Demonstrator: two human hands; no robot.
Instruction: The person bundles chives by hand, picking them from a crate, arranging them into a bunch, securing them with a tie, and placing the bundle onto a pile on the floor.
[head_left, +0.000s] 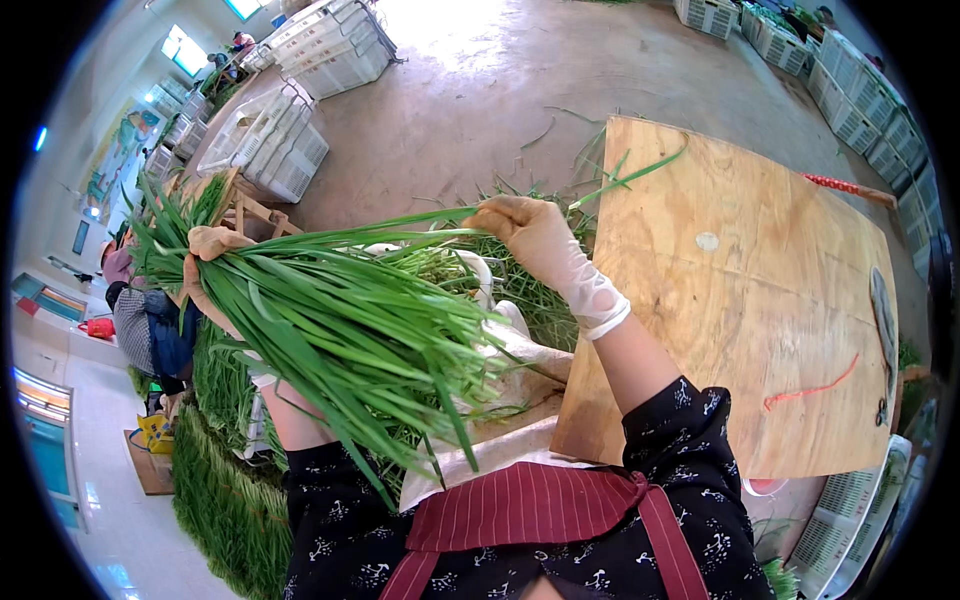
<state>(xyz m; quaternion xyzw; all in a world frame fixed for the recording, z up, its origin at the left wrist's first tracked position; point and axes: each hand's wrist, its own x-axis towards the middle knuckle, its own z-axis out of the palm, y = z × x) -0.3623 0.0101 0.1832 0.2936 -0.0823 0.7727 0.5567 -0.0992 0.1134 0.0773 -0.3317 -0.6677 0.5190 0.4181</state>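
Note:
My left hand (214, 244), in a thin pale glove, grips a large bunch of long green leafy stalks (352, 300), perhaps garlic chives. The leaf tips stick out to the left of it, and the paler stem ends fan out to the right over my lap. My right hand (517, 225), gloved in the same way, pinches a few stalks of the bunch and holds them stretched out beside the plywood board (735, 285). On the board lie a red tie strip (814, 386), one loose green leaf (645, 172) and a dark, narrow item with scissor-like handles (881, 345).
Bundled greens (225, 480) are heaped at my left, near a person (146, 330) bending. Loose trimmings (540, 300) lie on the floor between me and the board. White plastic crates (270, 150) stand ahead at left; more crates (862, 97) line the right side.

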